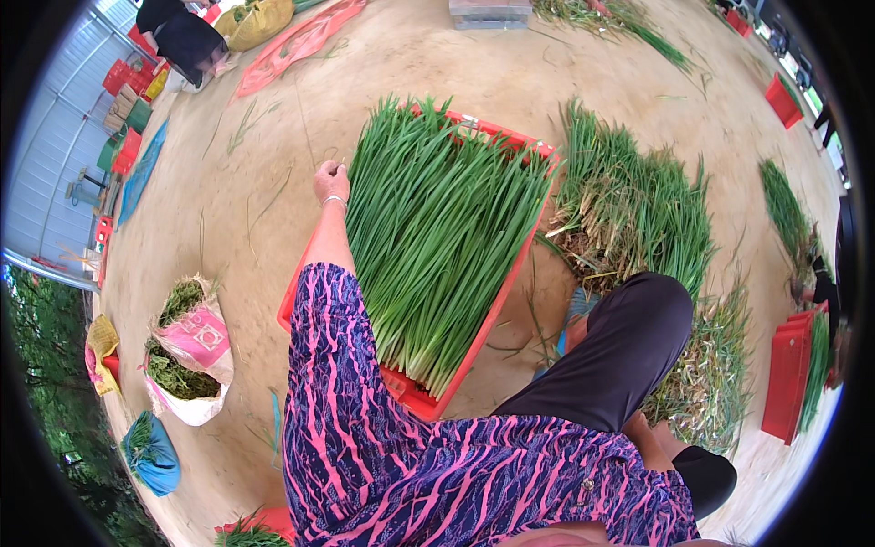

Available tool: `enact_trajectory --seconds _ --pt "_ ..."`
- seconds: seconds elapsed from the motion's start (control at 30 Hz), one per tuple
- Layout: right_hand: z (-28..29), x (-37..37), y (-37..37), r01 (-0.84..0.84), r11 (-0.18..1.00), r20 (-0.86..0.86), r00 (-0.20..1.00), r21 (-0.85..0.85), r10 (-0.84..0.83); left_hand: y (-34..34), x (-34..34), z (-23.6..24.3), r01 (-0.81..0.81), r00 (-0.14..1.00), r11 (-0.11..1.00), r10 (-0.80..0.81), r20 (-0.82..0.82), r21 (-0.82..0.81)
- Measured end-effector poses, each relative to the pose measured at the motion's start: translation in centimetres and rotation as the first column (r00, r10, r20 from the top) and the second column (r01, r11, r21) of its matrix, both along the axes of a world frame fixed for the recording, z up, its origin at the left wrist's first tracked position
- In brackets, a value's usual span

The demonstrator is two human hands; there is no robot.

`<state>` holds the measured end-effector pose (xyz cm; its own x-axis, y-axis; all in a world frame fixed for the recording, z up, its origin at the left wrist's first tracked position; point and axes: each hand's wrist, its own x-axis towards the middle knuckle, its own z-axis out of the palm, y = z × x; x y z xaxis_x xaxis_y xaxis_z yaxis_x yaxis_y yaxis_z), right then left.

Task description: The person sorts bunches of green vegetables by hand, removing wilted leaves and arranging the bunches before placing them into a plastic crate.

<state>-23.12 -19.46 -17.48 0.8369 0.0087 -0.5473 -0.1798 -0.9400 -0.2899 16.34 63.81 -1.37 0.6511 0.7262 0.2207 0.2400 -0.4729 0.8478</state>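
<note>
A red plastic crate (412,397) stands before me, packed with long green chive-like stalks (442,237), their pale ends toward me. Beyond its left side, my left hand (330,180) is closed, knuckles up, beside the leaf tips. A thin strand shows at its fingers; what it grips is too small to name. My right forearm (645,443) goes down beside my bent knee. My leg hides the right hand, so its fingers cannot be made out. Just right of the crate lies a heap of unsorted stalks (629,196) with brown, rooty ends.
Loose trimmings (706,383) lie right of my knee. At left are an open pink-and-white sack (205,342) of greens and a blue bag (157,456). Another red crate (788,378) stands far right. A person in dark clothes (182,41) is at upper left, near a red sack (296,46).
</note>
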Motion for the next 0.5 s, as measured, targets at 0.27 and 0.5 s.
enact_trajectory --seconds 0.27,0.5 --pt "1.0 0.8 0.7 0.062 0.998 -0.066 0.996 -0.013 -0.063 -2.7 -1.5 0.5 0.08 0.946 0.995 -0.095 0.311 0.06" --pt "-0.3 -0.9 -0.7 0.061 0.994 -0.094 0.993 -0.093 -0.07 -21.0 -7.8 10.0 0.917 0.395 0.389 -0.916 -0.068 0.086"
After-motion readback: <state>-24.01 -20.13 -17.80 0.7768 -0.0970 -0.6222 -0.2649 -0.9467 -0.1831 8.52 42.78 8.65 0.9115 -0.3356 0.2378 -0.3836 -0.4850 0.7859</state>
